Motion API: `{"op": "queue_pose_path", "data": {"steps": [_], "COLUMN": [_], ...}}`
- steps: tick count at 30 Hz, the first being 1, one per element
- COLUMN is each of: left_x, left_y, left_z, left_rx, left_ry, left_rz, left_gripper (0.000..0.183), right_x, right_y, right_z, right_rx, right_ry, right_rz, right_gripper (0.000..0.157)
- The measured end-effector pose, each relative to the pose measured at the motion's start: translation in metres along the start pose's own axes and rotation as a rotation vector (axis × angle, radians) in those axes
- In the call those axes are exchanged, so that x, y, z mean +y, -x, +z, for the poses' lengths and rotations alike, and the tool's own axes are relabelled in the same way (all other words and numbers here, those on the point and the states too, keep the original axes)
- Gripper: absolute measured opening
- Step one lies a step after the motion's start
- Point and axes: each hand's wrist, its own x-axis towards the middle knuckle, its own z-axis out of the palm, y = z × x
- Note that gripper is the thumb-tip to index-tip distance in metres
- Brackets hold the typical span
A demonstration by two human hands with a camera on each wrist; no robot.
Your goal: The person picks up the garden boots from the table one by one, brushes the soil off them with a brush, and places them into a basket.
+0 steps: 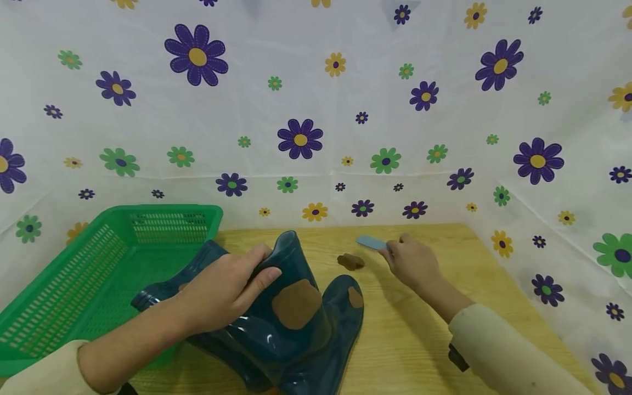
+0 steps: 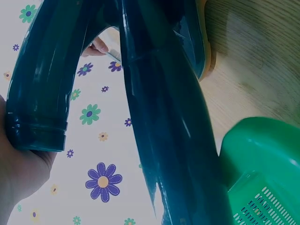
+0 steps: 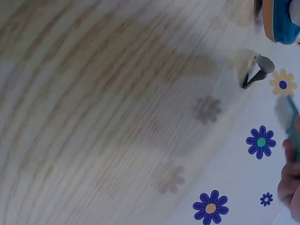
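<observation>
My left hand (image 1: 224,291) grips the top of a shiny dark teal rubber boot (image 1: 257,334), thumb on the outside of the shaft. A large brown patch (image 1: 296,304) covers part of that shaft, and a smaller one marks the toe. A second boot shaft (image 1: 197,260) lies to the left, partly hidden by my forearm. In my right hand (image 1: 412,260) is a light blue flat-bladed scraper (image 1: 371,242), held above the table, apart from the boots. A brown, irregular lump (image 1: 350,261) rests on the table between the scraper and the boot toe.
A green perforated basket (image 1: 116,211) stands at the left, with the boots against its near right side. The wooden table (image 1: 419,340) extends to the right under my right arm. White flowered sheeting (image 1: 336,109) rises behind the table and along the right side.
</observation>
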Motion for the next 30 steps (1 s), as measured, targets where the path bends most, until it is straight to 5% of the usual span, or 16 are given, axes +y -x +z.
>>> {"op": "queue_pose_path", "data": {"steps": [5,9,12,16,19,27,30], "left_x": [-0.001,0.000,0.000,-0.001,-0.001,0.000,-0.001], "left_y": [0.000,0.000,0.000,0.000,0.000,0.000,0.000], "left_z": [-0.002,0.000,0.000,0.000,0.000,0.000,-0.001], "left_rx": [0.005,0.004,0.001,0.001,0.000,-0.068,-0.096], "left_ry": [0.002,0.006,0.006,0.003,-0.003,-0.024,-0.015], "left_rz": [-0.006,0.005,0.006,-0.013,-0.028,-0.128,-0.187], "left_gripper": [0.014,0.013,0.013,0.015,0.017,0.027,0.032], "right_x": [-0.002,-0.001,0.001,0.000,-0.003,0.005,0.008], "right_y": [0.000,0.000,0.001,0.003,0.003,0.002,0.006], "right_z": [0.002,0.002,0.000,0.001,0.002,0.000,-0.003], "right_rx": [-0.019,-0.106,-0.066,0.049,0.037,-0.075,-0.048], "right_ry": [0.000,0.019,0.014,-0.021,-0.033,-0.052,-0.074], "right_rz": [-0.147,0.018,0.072,-0.142,-0.251,0.043,0.036], "right_gripper": [0.025,0.028,0.026,0.025,0.027,0.027,0.030]}}
